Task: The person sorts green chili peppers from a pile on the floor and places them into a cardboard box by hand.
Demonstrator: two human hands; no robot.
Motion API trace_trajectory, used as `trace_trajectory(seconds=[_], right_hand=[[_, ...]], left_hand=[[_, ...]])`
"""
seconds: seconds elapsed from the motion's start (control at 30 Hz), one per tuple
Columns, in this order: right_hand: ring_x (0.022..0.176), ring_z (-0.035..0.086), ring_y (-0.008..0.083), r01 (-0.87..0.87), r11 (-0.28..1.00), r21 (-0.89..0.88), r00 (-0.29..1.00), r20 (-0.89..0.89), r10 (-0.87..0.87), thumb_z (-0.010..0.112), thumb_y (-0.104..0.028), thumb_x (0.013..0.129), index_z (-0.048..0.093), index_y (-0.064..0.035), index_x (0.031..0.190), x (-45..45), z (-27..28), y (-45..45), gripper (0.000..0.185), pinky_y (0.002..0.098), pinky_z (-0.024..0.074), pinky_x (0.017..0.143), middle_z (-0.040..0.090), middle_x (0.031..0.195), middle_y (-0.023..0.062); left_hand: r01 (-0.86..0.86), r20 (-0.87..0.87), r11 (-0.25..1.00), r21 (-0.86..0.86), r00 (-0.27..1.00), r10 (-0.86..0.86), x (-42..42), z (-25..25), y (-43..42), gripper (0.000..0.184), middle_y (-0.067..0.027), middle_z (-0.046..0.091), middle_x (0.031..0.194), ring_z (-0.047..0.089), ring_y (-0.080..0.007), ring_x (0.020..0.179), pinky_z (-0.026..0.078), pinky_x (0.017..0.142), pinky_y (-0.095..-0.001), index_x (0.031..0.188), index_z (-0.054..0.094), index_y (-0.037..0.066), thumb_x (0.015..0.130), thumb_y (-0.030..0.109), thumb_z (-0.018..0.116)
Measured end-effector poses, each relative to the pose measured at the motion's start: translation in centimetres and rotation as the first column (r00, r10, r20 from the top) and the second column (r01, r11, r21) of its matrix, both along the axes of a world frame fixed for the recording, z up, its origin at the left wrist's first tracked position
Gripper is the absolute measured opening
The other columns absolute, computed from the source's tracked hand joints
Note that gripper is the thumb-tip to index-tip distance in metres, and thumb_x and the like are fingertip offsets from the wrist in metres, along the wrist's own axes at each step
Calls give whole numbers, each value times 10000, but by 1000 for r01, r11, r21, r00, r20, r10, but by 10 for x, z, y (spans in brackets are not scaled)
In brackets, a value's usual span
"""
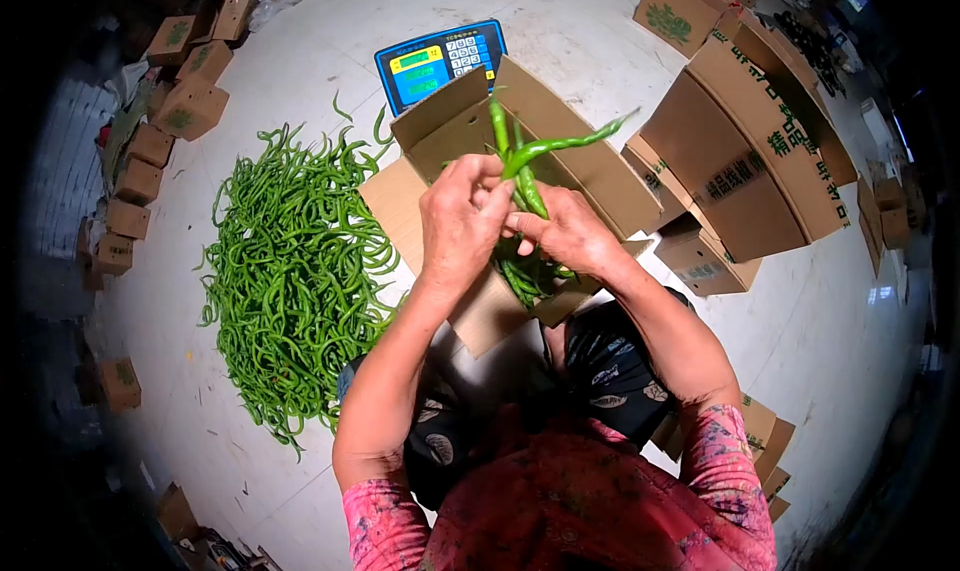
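Both my hands meet above an open cardboard box (580, 161), with a few long green chili peppers (530, 189) between them. My left hand (463, 216) pinches the peppers near their middle, and its fingers hide part of them. From the other side my right hand (570, 231) closes its fingers around their lower ends. One pepper sticks out to the right and another points up. More green peppers (522, 281) lie inside the box beneath my hands. A large heap of green peppers (290, 271) covers the floor at my left.
A blue digital scale (440, 63) with a lit display stands behind the box. Large cardboard cartons (735, 151) are stacked at the right. Several small boxes (190, 106) line the left side. Another carton (680, 11) stands at the back right on the pale floor.
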State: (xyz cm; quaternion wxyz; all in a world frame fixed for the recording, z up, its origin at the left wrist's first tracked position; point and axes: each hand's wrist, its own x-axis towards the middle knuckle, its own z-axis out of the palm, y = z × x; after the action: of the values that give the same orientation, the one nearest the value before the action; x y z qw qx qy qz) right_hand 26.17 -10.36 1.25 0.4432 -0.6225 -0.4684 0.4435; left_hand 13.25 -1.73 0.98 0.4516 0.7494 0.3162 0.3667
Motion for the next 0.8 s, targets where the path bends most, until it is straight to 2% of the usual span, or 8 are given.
trace_trajectory(seconds=[0.1, 0.23, 0.27, 0.33, 0.4, 0.5, 0.6, 0.8], right_hand=[[621, 587, 95, -63, 996, -70, 998, -35, 60, 558, -199, 919, 563, -15, 1126, 6, -5, 1, 277, 229, 473, 538, 649, 864, 56], [629, 547, 68, -34, 987, -155, 988, -156, 10, 558, -203, 936, 542, -26, 1174, 6, -5, 2, 297, 212, 449, 513, 646, 887, 52], [631, 544, 67, -16, 989, -144, 982, -190, -12, 556, -201, 939, 537, -22, 1175, 7, -5, 2, 297, 208, 446, 507, 645, 884, 54], [637, 540, 65, 24, 992, -124, 965, -257, -56, 553, -196, 944, 528, -14, 1177, 12, -3, 3, 297, 201, 440, 495, 643, 879, 59], [602, 540, 59, 103, 983, -150, 903, -401, -155, 557, -156, 949, 508, 44, 1182, 20, -3, 6, 311, 162, 433, 458, 654, 883, 98], [625, 563, 63, 208, 971, -115, 858, -455, -238, 576, -162, 945, 499, 50, 1209, 33, 5, 1, 347, 165, 463, 476, 655, 904, 113], [717, 595, 88, 210, 972, -108, 786, -573, -233, 558, -170, 956, 483, 47, 1233, 39, 10, -4, 360, 174, 504, 555, 641, 978, 139], [803, 623, 124, 190, 979, -77, 729, -656, -193, 536, -196, 964, 478, 20, 1237, 41, 8, -5, 352, 216, 524, 648, 641, 1029, 131]], left_hand=[[75, 73, 964, -255, 996, -58, -5, -1, 9, 170, 14, 581, 770, 511, -38, 653, 443, 606, -207, 1002, 629, -3, 842, 46, 658], [85, 42, 978, -188, 996, -78, -15, -3, 22, 190, 35, 559, 772, 483, -30, 621, 395, 561, -182, 1022, 633, 10, 859, 107, 643], [77, 34, 945, -317, 997, -70, -20, 3, 25, 200, 30, 565, 778, 488, -40, 604, 417, 555, -198, 1020, 635, 9, 855, 121, 647], [76, 167, 889, -451, 986, 0, -23, 13, 28, 195, 24, 566, 767, 495, -48, 588, 443, 550, -205, 1012, 628, 12, 849, 114, 651], [104, 236, 870, -482, 972, 15, -31, 7, 39, 207, 7, 570, 777, 532, -62, 625, 462, 565, -204, 1013, 593, 24, 849, 137, 650], [55, 212, 867, -495, 976, 59, -40, 8, 49, 175, 4, 565, 761, 530, -65, 615, 466, 563, -208, 971, 590, 33, 838, 132, 648], [12, 107, 885, -466, 993, 44, -44, 4, 57, 156, 2, 564, 752, 528, -64, 615, 467, 566, -210, 953, 588, 37, 837, 126, 643], [4, 86, 851, -525, 995, 48, -32, -8, 49, 109, -2, 564, 689, 562, -76, 581, 484, 513, -206, 896, 565, 36, 848, 90, 647]])
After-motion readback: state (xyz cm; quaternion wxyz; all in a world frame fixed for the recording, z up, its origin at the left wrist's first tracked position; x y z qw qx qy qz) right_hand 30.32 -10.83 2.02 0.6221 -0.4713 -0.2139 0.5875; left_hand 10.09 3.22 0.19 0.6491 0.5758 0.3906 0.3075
